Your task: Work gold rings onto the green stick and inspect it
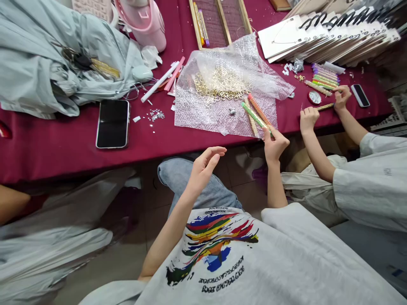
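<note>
Gripping a green beaded stick (256, 118) at its near end, right hand (274, 146) is closed around it over the bubble wrap (222, 110) at the tabletop (63, 144) edge; left hand (203, 167) hovers half-open, empty. Risk: stick slips off the edge or sweeps neighbouring sticks (259, 109) away.

surface (57, 144) covered in a dark red cloth, runs across the upper frame. floor (149, 212) below is dim, brownish tile, partly hidden by pale fabric at left. white plastic crate (392, 114) beside the surface's right end. light even, soft shadows.
</note>
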A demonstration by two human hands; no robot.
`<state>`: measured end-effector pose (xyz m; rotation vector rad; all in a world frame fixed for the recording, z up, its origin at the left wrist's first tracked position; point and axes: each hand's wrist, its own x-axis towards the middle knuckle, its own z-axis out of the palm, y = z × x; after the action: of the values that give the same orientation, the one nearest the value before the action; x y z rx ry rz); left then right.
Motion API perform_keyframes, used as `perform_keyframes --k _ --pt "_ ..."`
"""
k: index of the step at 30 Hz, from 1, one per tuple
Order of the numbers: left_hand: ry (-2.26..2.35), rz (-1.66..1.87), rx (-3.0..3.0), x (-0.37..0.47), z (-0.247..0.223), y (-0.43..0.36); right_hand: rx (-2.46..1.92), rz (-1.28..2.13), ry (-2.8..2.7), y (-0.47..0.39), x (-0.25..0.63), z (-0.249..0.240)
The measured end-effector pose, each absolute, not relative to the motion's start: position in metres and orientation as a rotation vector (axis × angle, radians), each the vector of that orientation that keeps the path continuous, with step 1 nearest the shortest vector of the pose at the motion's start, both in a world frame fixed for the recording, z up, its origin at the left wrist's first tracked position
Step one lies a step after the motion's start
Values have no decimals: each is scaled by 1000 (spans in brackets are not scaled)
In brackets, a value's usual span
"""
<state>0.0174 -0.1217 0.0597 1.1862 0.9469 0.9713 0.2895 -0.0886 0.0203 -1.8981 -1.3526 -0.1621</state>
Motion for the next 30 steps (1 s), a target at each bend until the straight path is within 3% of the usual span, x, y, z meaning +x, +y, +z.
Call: perform_keyframes --k 6,17,30 --pt "966 979 1174 10 61 -124 -2122 -300 -1507 -59 280 0" --pt "971 1020 1196 1 62 -128 -2553 -91 -1675 -48 252 9" --pt "1155 1325 1153 -32 79 -129 -2495 -7 -1904 -49 252 27"
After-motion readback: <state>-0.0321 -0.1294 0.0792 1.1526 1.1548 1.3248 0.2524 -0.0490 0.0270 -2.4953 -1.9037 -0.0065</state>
